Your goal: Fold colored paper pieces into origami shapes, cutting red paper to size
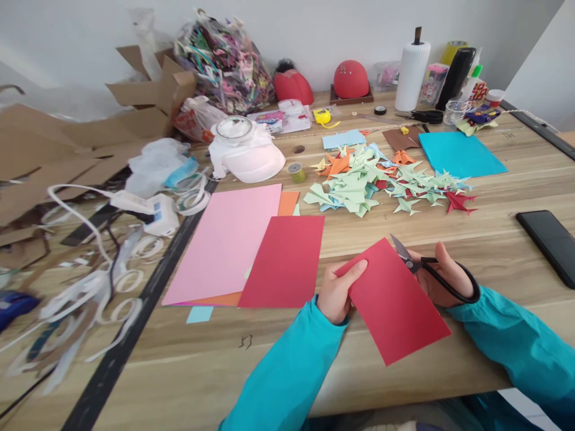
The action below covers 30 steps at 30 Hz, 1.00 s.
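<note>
My left hand (pixel 338 291) pinches the left edge of a red paper sheet (pixel 395 305), thumb on top, holding it just above the wooden table (pixel 404 227). My right hand (pixel 442 275) is closed through the black handles of a pair of scissors (pixel 415 263). The scissor blades point up and left at the sheet's right edge. Both sleeves are teal.
Pink (pixel 229 239), red (pixel 285 260) and orange sheets lie stacked left of my hands. A heap of folded paper shapes (pixel 381 182), a blue sheet (pixel 460 154) and a paper towel roll (pixel 412 75) sit farther back. A black phone (pixel 550 242) lies at right. Cardboard and tape rolls clutter the left.
</note>
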{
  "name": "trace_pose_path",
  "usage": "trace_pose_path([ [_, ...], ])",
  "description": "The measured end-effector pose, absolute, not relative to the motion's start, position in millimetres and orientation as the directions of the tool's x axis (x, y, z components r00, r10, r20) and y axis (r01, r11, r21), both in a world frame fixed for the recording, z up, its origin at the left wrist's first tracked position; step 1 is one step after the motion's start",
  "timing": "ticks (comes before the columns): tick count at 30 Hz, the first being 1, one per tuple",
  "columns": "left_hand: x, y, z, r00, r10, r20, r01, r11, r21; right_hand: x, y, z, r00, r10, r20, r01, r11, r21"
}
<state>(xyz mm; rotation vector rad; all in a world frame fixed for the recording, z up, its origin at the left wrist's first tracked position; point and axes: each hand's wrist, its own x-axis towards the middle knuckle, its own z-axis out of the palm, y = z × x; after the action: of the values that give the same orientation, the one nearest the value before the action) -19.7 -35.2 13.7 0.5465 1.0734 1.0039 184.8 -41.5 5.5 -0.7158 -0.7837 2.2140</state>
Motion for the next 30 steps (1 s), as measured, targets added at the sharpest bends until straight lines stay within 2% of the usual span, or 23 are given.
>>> trace_pose_path([
  [9,-20,-34,13,0.12,0.881,-0.457,-0.377,0.467,0.8,186,-43,-1,-0.636,0.75,-0.182,-0.481,-0.569,-0.667],
  [18,-26,-35,2,0.119,0.911,-0.395,-0.188,0.411,0.892,185,-43,-1,-0.61,0.761,-0.221,-0.451,-0.563,-0.693],
  [24,-26,-35,-4,0.128,0.917,-0.377,-0.189,0.396,0.899,182,-43,3,-0.611,0.759,-0.226,-0.374,-0.528,-0.763],
  [30,-25,-35,-1,0.104,0.914,-0.392,-0.217,0.406,0.888,182,-42,3,-0.574,0.791,-0.209,-0.384,-0.486,-0.785],
])
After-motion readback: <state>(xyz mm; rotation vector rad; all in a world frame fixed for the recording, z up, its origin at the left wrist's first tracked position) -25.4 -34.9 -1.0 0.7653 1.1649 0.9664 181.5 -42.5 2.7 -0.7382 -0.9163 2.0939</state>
